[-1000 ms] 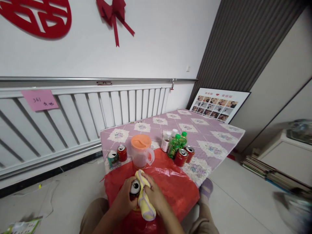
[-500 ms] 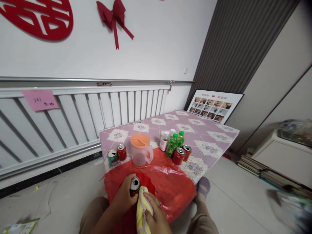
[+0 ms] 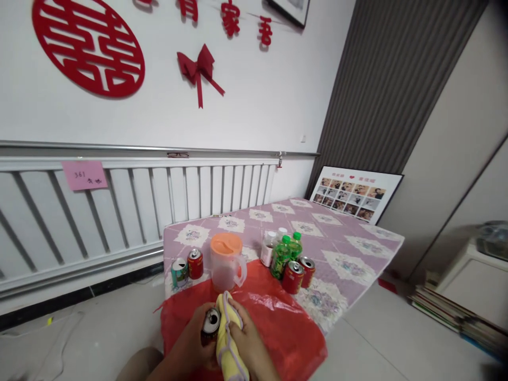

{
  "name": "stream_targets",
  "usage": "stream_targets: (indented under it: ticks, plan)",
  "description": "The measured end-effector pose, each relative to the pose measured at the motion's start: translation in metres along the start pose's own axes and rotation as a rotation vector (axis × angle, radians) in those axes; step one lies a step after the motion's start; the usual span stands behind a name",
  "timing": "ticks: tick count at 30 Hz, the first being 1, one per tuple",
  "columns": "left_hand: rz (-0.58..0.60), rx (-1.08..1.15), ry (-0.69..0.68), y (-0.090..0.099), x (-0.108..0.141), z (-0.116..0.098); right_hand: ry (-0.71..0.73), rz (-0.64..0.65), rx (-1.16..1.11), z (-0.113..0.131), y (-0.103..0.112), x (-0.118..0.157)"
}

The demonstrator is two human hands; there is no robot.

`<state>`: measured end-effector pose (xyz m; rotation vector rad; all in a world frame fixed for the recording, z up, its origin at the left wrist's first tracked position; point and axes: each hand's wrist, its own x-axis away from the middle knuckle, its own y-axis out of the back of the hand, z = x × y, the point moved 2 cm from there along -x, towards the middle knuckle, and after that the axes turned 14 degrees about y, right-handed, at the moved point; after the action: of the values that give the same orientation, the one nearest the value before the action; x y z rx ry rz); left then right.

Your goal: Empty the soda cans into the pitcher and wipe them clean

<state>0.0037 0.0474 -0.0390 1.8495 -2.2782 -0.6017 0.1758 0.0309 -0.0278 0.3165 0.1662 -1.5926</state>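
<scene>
My left hand [image 3: 193, 334] is wrapped round a dark opened can [image 3: 211, 321], its top facing up. A yellow cloth [image 3: 229, 338] with a purple edge is gripped in my right hand [image 3: 249, 334], close against the can's right side. Both hands are above a red plastic sheet [image 3: 278, 317] at the table's near end. Just beyond them stands a clear pitcher [image 3: 224, 271] with an orange lid. The lower part of the can is hidden by my fingers.
Left of the pitcher stand a green can [image 3: 180, 273] and a red can [image 3: 195, 263]. To its right are several bottles [image 3: 281, 257] and two red cans [image 3: 292, 278]. A flowered cloth covers the table [image 3: 337, 254]; a radiator [image 3: 135, 206] lines the wall.
The view has tilted up, showing more wall decorations. My right hand has raised the cloth along the can's side, and the can has shifted slightly left and down in view.
</scene>
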Motion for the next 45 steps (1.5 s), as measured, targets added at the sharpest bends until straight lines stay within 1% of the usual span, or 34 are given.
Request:
stream_targets:
  ticks: [2,5,8,11,15,18,22,27,32,35,38,41,45]
  plan:
    - [0.029,0.006,0.000,-0.001,-0.001,-0.002,-0.004,0.073,-0.014,0.003,0.004,-0.010]
    - [0.011,-0.014,0.018,-0.002,-0.002,0.002,0.029,0.192,-0.032,0.009,0.012,-0.017]
    - [-0.021,-0.040,0.012,-0.003,-0.002,0.009,0.091,0.323,-0.046,0.012,0.016,-0.017]
    - [-0.045,-0.042,0.008,-0.002,-0.001,0.012,0.128,0.384,-0.033,0.008,0.015,-0.013]
    - [-0.057,-0.069,-0.001,0.000,-0.002,0.012,0.155,0.360,-0.037,-0.009,0.010,-0.011]
    - [-0.109,-0.137,-0.041,0.002,-0.003,0.009,0.164,0.350,-0.052,-0.018,0.009,-0.013]
    - [-0.159,-0.162,-0.084,0.001,-0.003,0.003,0.141,0.336,-0.058,-0.014,0.012,-0.015]
    - [-0.145,-0.150,0.021,-0.003,-0.001,0.002,0.081,0.343,-0.056,-0.006,0.014,-0.013]
    - [-0.162,-0.178,0.066,-0.002,0.001,0.007,0.031,0.240,-0.149,-0.011,0.014,-0.013]
    - [-0.150,-0.209,0.114,0.001,0.002,0.001,-0.034,0.193,-0.151,-0.010,0.015,-0.016]
    - [-0.102,-0.201,0.128,0.002,0.003,-0.010,-0.032,0.230,-0.074,-0.006,0.014,-0.020]
    - [-0.045,-0.161,0.129,0.004,0.003,-0.018,0.053,0.316,0.034,-0.006,0.011,-0.020]
    - [-0.023,-0.159,0.180,0.008,0.005,-0.021,0.113,0.373,0.188,-0.009,0.010,-0.017]
